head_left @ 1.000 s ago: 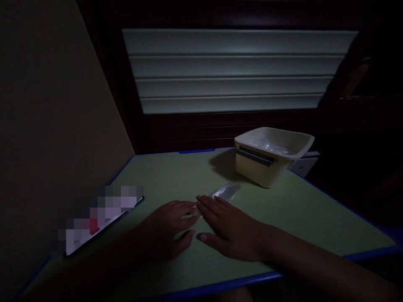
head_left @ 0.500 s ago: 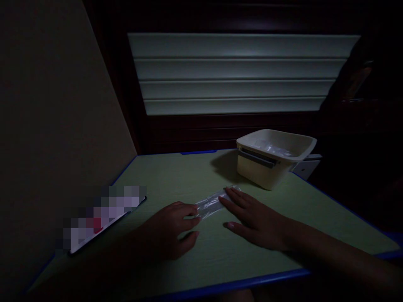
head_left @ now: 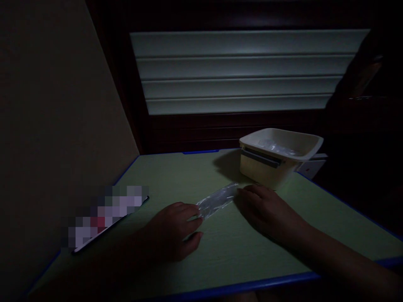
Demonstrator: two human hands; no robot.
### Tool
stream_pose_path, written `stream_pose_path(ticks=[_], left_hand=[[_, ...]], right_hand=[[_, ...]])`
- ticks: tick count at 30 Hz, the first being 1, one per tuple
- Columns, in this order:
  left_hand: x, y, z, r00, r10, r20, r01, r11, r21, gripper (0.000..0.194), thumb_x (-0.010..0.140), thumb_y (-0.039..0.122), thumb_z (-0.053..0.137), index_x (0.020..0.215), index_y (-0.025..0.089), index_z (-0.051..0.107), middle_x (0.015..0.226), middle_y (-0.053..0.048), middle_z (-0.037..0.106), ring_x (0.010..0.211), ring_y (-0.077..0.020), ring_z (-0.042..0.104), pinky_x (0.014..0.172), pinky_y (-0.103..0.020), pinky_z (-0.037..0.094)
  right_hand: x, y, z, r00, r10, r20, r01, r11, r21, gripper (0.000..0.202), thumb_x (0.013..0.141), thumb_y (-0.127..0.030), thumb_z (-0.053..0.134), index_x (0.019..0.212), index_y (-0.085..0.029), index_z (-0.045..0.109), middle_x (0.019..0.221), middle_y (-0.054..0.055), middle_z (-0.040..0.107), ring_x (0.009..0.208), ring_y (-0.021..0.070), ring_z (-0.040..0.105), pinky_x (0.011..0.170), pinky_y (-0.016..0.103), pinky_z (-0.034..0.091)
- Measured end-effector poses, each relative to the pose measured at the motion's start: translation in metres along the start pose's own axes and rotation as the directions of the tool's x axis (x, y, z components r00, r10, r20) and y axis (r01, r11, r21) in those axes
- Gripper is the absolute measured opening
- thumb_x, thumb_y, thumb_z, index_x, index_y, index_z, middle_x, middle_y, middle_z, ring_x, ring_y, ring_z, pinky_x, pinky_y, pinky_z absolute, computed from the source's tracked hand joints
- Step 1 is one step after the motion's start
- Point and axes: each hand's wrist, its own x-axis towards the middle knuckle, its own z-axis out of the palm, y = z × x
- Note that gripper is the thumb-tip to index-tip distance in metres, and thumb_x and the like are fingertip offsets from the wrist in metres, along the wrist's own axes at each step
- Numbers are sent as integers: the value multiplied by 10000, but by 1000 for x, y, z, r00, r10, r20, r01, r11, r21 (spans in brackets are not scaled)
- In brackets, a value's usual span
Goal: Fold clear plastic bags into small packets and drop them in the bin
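Observation:
A clear plastic bag or wrapper (head_left: 218, 201) lies flat and slanted on the green tabletop (head_left: 176, 172). At its left end, my left hand (head_left: 178, 230) rests with fingers apart, the fingertips touching the plastic. My right hand (head_left: 267, 212) is at the right end, fingertips at or just beside the plastic's edge; its fingers are bent down and partly in shadow, so whether they grip anything is not visible.
A cream bin (head_left: 262, 170) with a grey handle stands at the back right, clear plastic inside it. A flat, dark-edged item (head_left: 110, 218), its top pixelated, lies at the left. Behind the table is a slatted panel (head_left: 236, 67); a wall rises at left.
My right hand has slid right and back off the plastic to its far end, its fingers more bent. My left hand stays at the left end. The whole view has shifted slightly.

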Motion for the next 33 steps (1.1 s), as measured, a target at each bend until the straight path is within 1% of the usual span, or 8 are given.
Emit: stream_pose_path(ticks=[4,10,16,19,23,27,30,33], left_hand=[[3,2,-2,999,16,45,-17,999,39,195,815,200,444,888,119,606,847,-117,615,771,-226,577,667,-392,492],[6,3,-4,982,30,184,-38,998,42,240,789,176,468,1006,117,553,833,-86,604,760,-221,552,660,-366,456],[11,7,-9,971,75,225,-75,997,-7,190,791,162,445,949,132,546,795,-75,601,712,-195,538,650,-330,440],[13,5,-10,983,25,182,-19,999,-33,159,775,134,438,892,148,545,810,-77,606,728,-192,546,681,-328,452],[8,-3,-3,999,-48,22,50,993,-108,232,770,80,412,967,151,514,942,-86,605,852,-188,554,782,-325,459],[2,-7,3,998,-49,-49,41,987,-153,302,758,29,396,1023,144,482,1012,-93,588,954,-187,536,839,-316,449],[2,-7,4,998,-56,-39,49,984,-172,312,752,23,391,1021,158,477,1013,-84,586,945,-183,538,826,-313,455],[3,-6,3,996,-79,-38,70,980,-188,307,755,20,383,1008,163,483,1002,-79,588,932,-184,541,813,-317,455]], right_hand=[[6,-20,-7,992,-114,48,113,993,20,254,891,-205,393,922,-152,638,855,115,618,777,205,564,686,337,438],[31,-39,-3,952,-271,145,275,961,-10,228,899,-189,393,918,-149,617,817,85,611,759,178,546,722,314,399],[45,-37,4,941,-300,158,288,953,93,224,870,-170,408,950,-140,615,868,93,625,798,192,558,758,331,422],[41,-28,8,941,-318,119,282,926,250,257,856,-153,419,1024,-153,614,1014,97,631,940,188,566,850,316,426],[37,-19,9,942,-322,92,275,901,336,291,863,-169,441,1111,-187,593,1134,82,610,1049,179,546,911,320,421],[37,-16,6,925,-378,23,361,898,252,252,874,-155,454,1080,-174,598,1078,81,638,975,183,580,857,342,450],[37,-16,3,869,-493,-42,494,863,106,234,895,-140,422,1050,-149,597,1053,95,642,933,192,583,825,355,448],[36,-18,2,820,-573,-14,573,819,44,196,891,-136,437,1000,-142,601,949,87,656,895,189,578,786,337,443]])
